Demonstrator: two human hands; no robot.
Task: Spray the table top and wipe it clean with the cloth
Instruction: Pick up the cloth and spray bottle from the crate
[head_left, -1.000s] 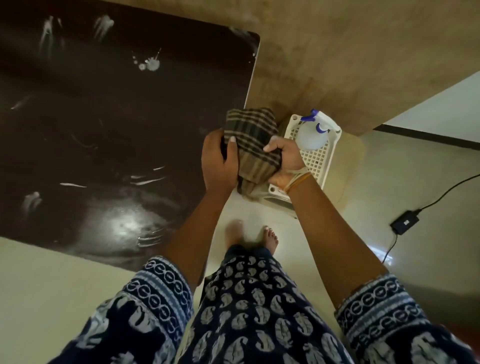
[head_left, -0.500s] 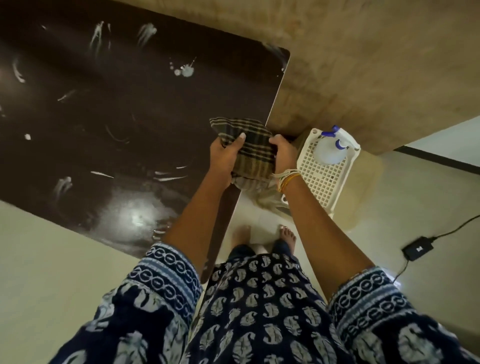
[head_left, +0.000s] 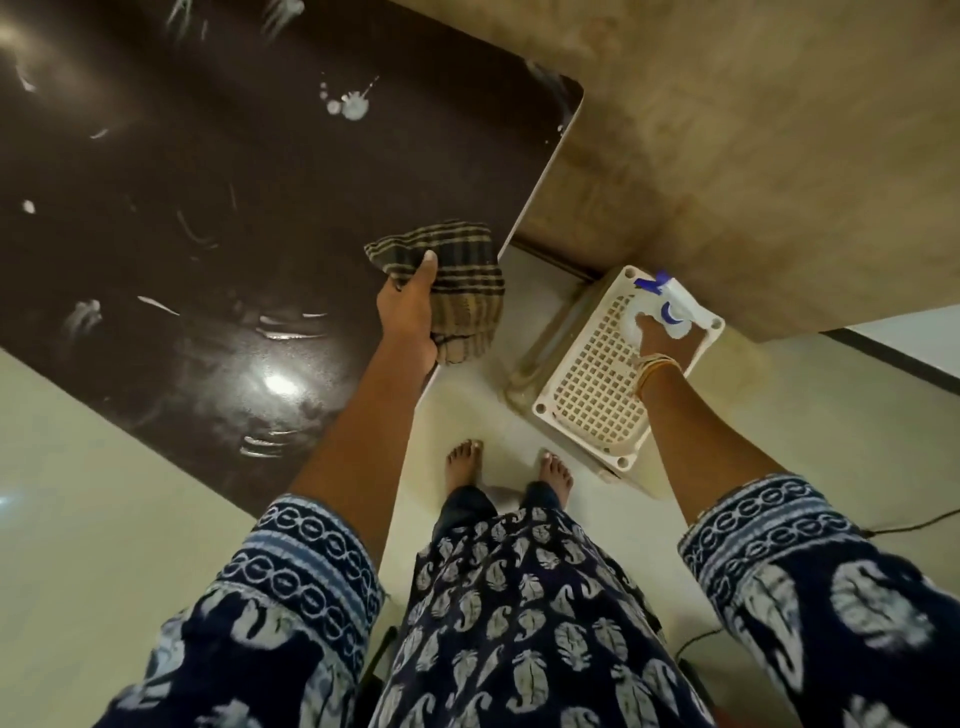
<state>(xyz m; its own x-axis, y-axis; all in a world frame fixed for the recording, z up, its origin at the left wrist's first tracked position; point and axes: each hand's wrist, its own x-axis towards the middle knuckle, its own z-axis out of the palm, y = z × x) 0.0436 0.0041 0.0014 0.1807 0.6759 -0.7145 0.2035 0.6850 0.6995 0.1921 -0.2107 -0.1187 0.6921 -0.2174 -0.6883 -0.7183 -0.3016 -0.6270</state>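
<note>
left hand (head_left: 408, 322) clutches the bunched brown plaid cloth (head_left: 454, 291) at the dark glossy table top (head_left: 208, 208)'s 3 o'clock edge; right hand (head_left: 655, 340) wraps the white blue-nozzled spray bottle (head_left: 670, 312), nozzle toward 11 o'clock, on the white perforated plastic stool (head_left: 592, 395).

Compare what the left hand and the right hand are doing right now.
The left hand grips the checked cloth at the dark table top's edge; the right hand reaches down to the spray bottle on the white stool. The left is over the table, the right beside it. Both touch cleaning items.
</note>
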